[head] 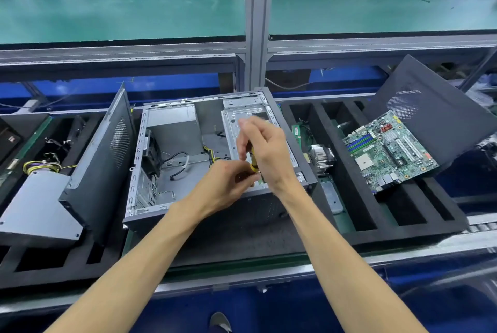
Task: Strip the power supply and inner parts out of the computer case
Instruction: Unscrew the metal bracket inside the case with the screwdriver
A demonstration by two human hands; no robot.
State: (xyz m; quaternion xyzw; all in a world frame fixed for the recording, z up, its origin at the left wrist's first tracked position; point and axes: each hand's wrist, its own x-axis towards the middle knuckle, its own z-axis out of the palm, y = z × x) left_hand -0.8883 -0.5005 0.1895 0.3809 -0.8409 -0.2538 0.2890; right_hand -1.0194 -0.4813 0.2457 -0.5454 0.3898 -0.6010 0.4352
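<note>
Yellow-handled screwdriver (253, 164) stands nearly upright over the front right part of the open computer case (215, 160). The right hand (265, 154) curls around its handle from above, and the left hand (228, 184) pinches the tool lower down with curled fingertips. Inside the case, a grey power supply (172, 120) sits in the far left corner, loose cables (177, 160) on the floor. To the right, a motherboard (390, 150) lies on a black foam tray (403, 222). Another power supply (40, 211) rests at the left.
</note>
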